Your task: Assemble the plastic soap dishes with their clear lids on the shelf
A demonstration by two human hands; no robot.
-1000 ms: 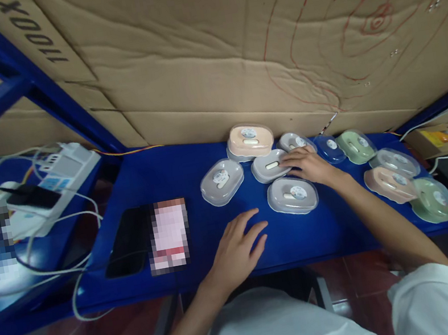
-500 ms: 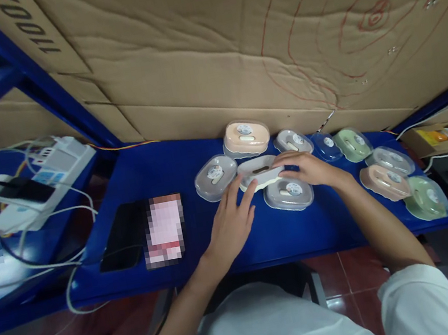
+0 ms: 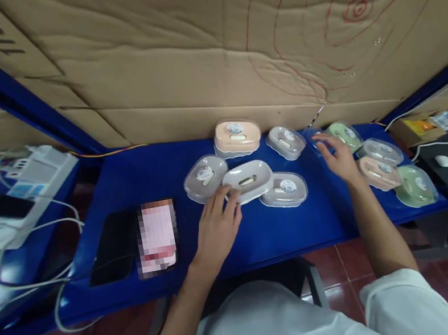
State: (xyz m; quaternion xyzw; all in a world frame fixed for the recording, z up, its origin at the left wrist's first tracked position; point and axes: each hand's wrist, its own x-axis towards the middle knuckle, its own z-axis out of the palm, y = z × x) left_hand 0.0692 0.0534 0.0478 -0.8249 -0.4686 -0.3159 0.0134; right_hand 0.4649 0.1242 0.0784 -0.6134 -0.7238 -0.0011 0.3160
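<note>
A grey oval dish [image 3: 254, 176] with a slot in its middle lies between two grey lidded dishes, overlapping the one on the right [image 3: 293, 193]. The fingertips of my left hand [image 3: 218, 220] rest at its lower left edge, fingers apart. My right hand [image 3: 336, 153] is over at the blue dish [image 3: 314, 143], which it partly covers; its fingers are spread, and whether they touch the dish I cannot tell. The left grey dish [image 3: 204, 177] is beside my left hand. Behind are a peach dish [image 3: 239, 140] and another grey one [image 3: 285, 148].
Green [image 3: 415, 185], peach [image 3: 380, 170] and grey dishes [image 3: 383, 146] sit on the right of the blue table [image 3: 223, 260]. Two phones lie at the left, one black [image 3: 112, 245]. A power strip with cables [image 3: 35, 177] is further left. Cardboard [image 3: 167, 68] stands behind.
My right hand has left the middle dish and moved right to the blue one. The middle dish now shows its hollow inside. My left hand stays at its left edge.
</note>
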